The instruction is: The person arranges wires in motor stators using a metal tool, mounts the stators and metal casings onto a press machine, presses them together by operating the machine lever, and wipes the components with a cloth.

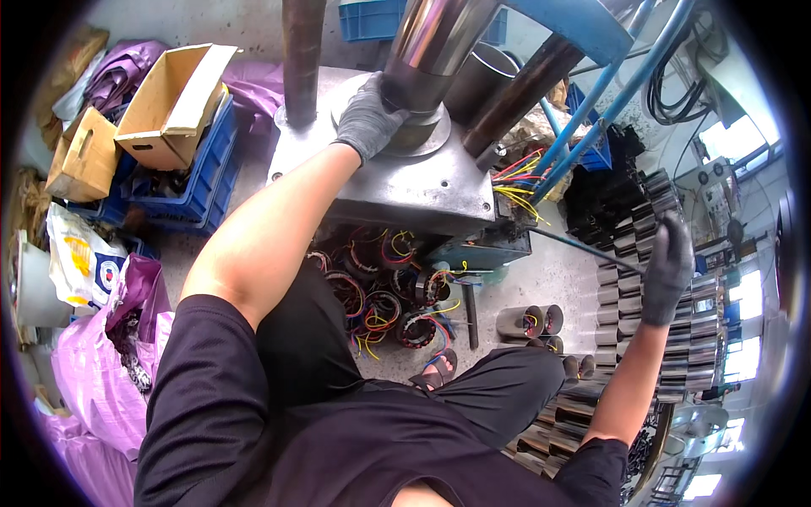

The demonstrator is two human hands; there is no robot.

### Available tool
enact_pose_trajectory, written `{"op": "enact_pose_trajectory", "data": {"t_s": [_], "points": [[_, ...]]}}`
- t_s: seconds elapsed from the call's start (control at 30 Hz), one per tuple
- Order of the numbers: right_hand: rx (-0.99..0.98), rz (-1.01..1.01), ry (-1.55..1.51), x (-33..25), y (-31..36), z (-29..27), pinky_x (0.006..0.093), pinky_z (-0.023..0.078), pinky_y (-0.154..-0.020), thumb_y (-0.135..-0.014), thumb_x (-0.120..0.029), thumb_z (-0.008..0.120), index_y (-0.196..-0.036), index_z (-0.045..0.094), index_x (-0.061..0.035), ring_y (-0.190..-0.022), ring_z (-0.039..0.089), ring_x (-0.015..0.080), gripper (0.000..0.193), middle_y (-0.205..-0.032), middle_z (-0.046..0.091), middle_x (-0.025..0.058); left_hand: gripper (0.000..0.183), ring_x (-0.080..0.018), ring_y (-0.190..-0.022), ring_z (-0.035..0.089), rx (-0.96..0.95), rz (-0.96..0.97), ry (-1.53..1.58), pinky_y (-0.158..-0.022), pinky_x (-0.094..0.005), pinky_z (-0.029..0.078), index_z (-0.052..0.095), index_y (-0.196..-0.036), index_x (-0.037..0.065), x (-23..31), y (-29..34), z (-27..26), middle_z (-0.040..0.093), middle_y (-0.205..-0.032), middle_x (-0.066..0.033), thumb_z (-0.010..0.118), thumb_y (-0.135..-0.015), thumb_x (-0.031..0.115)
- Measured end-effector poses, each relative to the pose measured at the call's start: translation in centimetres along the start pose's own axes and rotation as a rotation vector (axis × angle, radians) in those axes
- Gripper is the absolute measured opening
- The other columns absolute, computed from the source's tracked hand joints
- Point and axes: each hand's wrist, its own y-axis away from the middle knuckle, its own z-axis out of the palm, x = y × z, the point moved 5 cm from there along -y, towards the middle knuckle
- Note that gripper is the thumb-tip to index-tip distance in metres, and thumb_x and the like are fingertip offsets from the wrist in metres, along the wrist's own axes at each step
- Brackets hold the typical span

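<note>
My left hand (pixel 372 120), in a dark grey glove, rests against the side of a metal cylinder (pixel 416 95), its fingers and thumb curved round it. The cylinder stands upright on a round plate (pixel 435 139) on the steel bed (pixel 405 186) of a press. Directly above it is a shiny steel cylinder (pixel 443 38). Out to the right, my gloved right hand (pixel 669 266) is at the end of a thin dark lever (pixel 583 248). Its fingers are stretched upward and its palm seems to touch the lever's tip.
Wound stators with coloured wires (pixel 380 308) lie on the floor below the press. Several metal tubes (pixel 621 313) are stacked at right. Blue crates (pixel 190 198) with cardboard boxes (pixel 173 118) and purple sacks (pixel 106 363) stand at left. Dark posts (pixel 302 63) and blue rails (pixel 583 139) flank the press.
</note>
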Motion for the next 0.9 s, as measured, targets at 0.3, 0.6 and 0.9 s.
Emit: {"op": "enact_pose_trajectory", "data": {"t_s": [0.3, 0.6, 0.9], "points": [[0.14, -0.106, 0.337, 5.9, -9.7, 3.7, 0.0485, 0.047, -0.104, -0.091, -0.021, 0.068, -0.152, 0.044, -0.0096, -0.123, 0.058, 0.0409, 0.066, -0.135, 0.059, 0.0262, 0.072, -0.0336, -0.127, 0.061, 0.014, 0.075, 0.007, -0.11, -0.0401, 0.048, 0.052, -0.14, -0.001, -1.2, -0.4, 0.2, 0.063, -0.135, -0.021, 0.084, -0.08, 0.021], [-0.202, 0.391, 0.425, 11.5, -10.6, 4.3, 0.0478, 0.047, -0.106, -0.094, -0.044, 0.068, -0.15, 0.047, -0.004, -0.122, 0.061, 0.0402, 0.072, -0.133, 0.063, 0.0261, 0.031, -0.0241, -0.109, 0.071, 0.02, 0.086, -0.001, -0.099, -0.0343, 0.054, 0.068, -0.124, -0.001, -4.1, -0.5, -3.8, 0.075, -0.117, -0.0153, 0.068, -0.095, 0.01], [-0.057, 0.051, 0.082, 14.0, -9.7, 3.4, 0.0373, 0.053, -0.079, -0.097, -0.046, 0.062, -0.122, 0.072, -0.0143, -0.084, 0.064, 0.0271, 0.042, -0.092, 0.07, 0.0165, 0.016, -0.0093, -0.059, 0.053, -0.151, -0.173, 0.146, -0.055, -0.0264, 0.045, 0.07, -0.11, 0.006, -4.9, 0.9, -4.2, 0.056, -0.068, 0.0001, 0.058, -0.105, 0.015]]}}
